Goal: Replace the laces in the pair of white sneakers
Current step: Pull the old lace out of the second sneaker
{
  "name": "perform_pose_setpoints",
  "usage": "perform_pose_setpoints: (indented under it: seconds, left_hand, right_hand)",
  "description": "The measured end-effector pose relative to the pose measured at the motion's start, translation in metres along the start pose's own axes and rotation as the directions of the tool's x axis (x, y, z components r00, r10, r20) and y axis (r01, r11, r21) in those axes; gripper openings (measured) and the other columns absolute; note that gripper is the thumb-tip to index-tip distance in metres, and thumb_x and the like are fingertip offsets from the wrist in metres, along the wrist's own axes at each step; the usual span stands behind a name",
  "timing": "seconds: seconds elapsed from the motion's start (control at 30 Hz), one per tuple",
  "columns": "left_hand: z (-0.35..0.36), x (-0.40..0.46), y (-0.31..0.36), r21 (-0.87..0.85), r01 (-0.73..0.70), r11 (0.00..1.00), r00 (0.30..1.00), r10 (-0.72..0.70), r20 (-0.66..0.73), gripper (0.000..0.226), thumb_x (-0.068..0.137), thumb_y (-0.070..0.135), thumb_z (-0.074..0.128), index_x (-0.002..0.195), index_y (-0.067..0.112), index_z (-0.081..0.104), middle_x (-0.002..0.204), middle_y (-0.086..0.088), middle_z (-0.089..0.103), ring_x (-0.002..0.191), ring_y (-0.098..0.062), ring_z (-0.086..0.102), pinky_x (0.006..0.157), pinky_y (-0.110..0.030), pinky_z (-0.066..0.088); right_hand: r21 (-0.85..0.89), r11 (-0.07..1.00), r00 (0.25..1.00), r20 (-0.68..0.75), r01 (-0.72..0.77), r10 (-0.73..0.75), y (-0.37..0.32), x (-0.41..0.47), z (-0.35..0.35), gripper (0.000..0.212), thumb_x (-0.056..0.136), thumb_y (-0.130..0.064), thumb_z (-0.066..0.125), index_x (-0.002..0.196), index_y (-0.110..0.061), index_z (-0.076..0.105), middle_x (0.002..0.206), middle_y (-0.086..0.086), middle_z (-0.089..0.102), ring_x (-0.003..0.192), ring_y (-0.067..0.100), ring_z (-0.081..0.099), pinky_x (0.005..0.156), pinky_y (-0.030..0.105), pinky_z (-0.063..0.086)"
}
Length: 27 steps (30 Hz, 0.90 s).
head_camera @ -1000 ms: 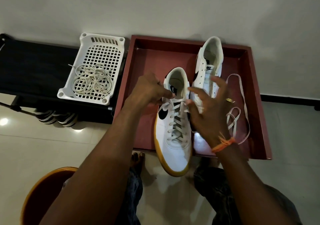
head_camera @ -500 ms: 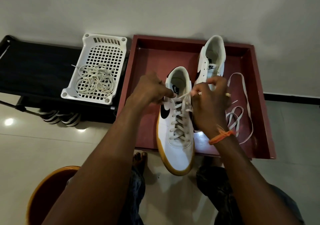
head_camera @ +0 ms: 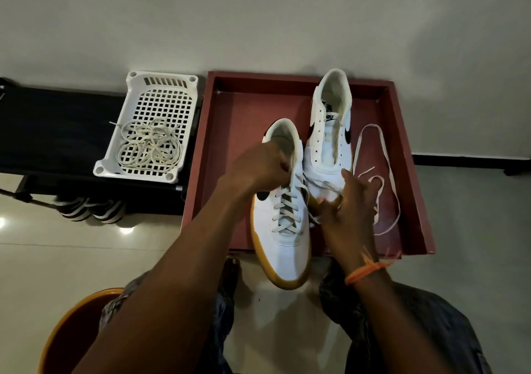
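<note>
Pretty dim shot overall, two glare spots on the glossy floor tiles [head_camera: 43, 247] at left, wide-angle bending at edges, hands slightly motion-blurred.
</note>
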<state>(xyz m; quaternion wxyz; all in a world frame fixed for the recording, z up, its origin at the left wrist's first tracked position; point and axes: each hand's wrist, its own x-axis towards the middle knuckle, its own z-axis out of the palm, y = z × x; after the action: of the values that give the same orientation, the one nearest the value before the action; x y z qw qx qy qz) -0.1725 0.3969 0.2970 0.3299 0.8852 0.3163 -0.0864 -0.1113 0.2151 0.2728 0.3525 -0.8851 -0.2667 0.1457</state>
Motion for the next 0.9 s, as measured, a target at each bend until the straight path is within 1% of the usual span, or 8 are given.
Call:
perform_pose_setpoints:
  seconds: [0.07,0.13,0.23,0.37,0.5,0.63,0.77,0.9]
  left_hand:
    - [0.002,0.001,0.001,-0.023,-0.002,1.0,1.0,0.002,0.004,0.016,0.08,0.019,0.069,0.093,0.016,0.078,0.097,-0.004,0.072,0.085,-0.019,0.066,0.074,-0.032,0.055]
    - [0.003,0.003,0.001,-0.067,0.014,0.998,1.0,-0.014,-0.003,0.011,0.08,0.017,0.069,0.085,0.011,0.077,0.089,-0.006,0.072,0.08,-0.02,0.066,0.066,-0.028,0.051]
    - [-0.001,0.003,0.001,-0.181,0.055,0.982,0.998,-0.055,0.003,0.012,0.079,0.018,0.073,0.077,0.006,0.076,0.077,-0.007,0.069,0.063,-0.015,0.061,0.053,-0.021,0.044]
    - [-0.029,-0.006,-0.016,-0.322,0.156,0.934,0.973,-0.088,0.214,0.016,0.08,0.015,0.076,0.086,0.001,0.076,0.064,-0.009,0.055,0.039,-0.007,0.037,0.041,-0.017,0.029]
    - [-0.04,-0.014,-0.025,-0.333,0.23,0.914,0.946,-0.129,0.299,0.026,0.082,0.013,0.071,0.096,-0.009,0.069,0.067,-0.009,0.048,0.044,-0.009,0.03,0.044,-0.02,0.023]
    - [-0.031,-0.005,-0.003,-0.407,0.106,0.907,0.993,-0.115,0.002,0.023,0.083,0.029,0.069,0.081,0.007,0.075,0.062,0.006,0.062,0.047,-0.006,0.05,0.046,-0.018,0.036]
    - [-0.012,-0.001,-0.005,0.002,0.022,1.0,0.999,-0.022,-0.024,0.023,0.08,0.043,0.074,0.07,0.023,0.075,0.08,0.005,0.071,0.083,-0.012,0.065,0.075,-0.033,0.055]
    - [-0.018,-0.001,-0.012,-0.193,0.046,0.98,0.999,-0.043,0.018,0.018,0.079,0.026,0.081,0.078,0.008,0.077,0.083,-0.007,0.074,0.084,-0.021,0.068,0.081,-0.037,0.055]
  right_hand:
    - [-0.078,0.982,0.984,-0.032,0.171,-0.174,-0.006,-0.02,0.008,0.056,0.089,-0.018,0.068,0.14,-0.013,0.045,0.15,0.017,0.027,0.136,0.032,0.033,0.103,0.033,0.037]
    - [-0.105,0.962,0.968,-0.008,0.25,-0.252,-0.009,-0.031,0.016,0.042,0.09,-0.023,0.066,0.13,-0.014,0.054,0.138,0.011,0.042,0.123,0.029,0.049,0.094,0.036,0.05]
    - [-0.165,0.961,0.975,0.042,0.222,-0.218,-0.008,-0.029,0.027,0.032,0.09,-0.024,0.067,0.118,-0.011,0.06,0.117,0.009,0.056,0.1,0.029,0.061,0.072,0.036,0.053]
    - [-0.249,0.936,0.968,0.085,0.251,-0.237,-0.007,-0.026,0.035,0.032,0.09,-0.018,0.066,0.12,-0.009,0.063,0.109,0.012,0.062,0.094,0.033,0.063,0.069,0.037,0.053]
    - [-0.257,0.927,0.961,0.1,0.274,-0.257,-0.006,-0.023,0.037,0.035,0.091,-0.016,0.063,0.125,-0.008,0.062,0.109,0.016,0.062,0.096,0.035,0.062,0.071,0.039,0.053]
    - [-0.255,0.93,0.964,0.098,0.264,-0.247,-0.006,-0.022,0.039,0.036,0.092,-0.016,0.061,0.127,-0.008,0.06,0.109,0.017,0.061,0.097,0.035,0.061,0.071,0.036,0.051]
    - [-0.241,0.939,0.969,0.082,0.247,-0.233,-0.008,-0.021,0.041,0.035,0.09,-0.013,0.063,0.125,-0.008,0.063,0.11,0.016,0.061,0.098,0.034,0.061,0.074,0.035,0.052]
    - [-0.215,0.942,0.966,0.064,0.258,-0.25,-0.01,-0.015,0.043,0.031,0.09,-0.014,0.062,0.121,-0.009,0.064,0.11,0.014,0.061,0.098,0.032,0.061,0.076,0.036,0.054]
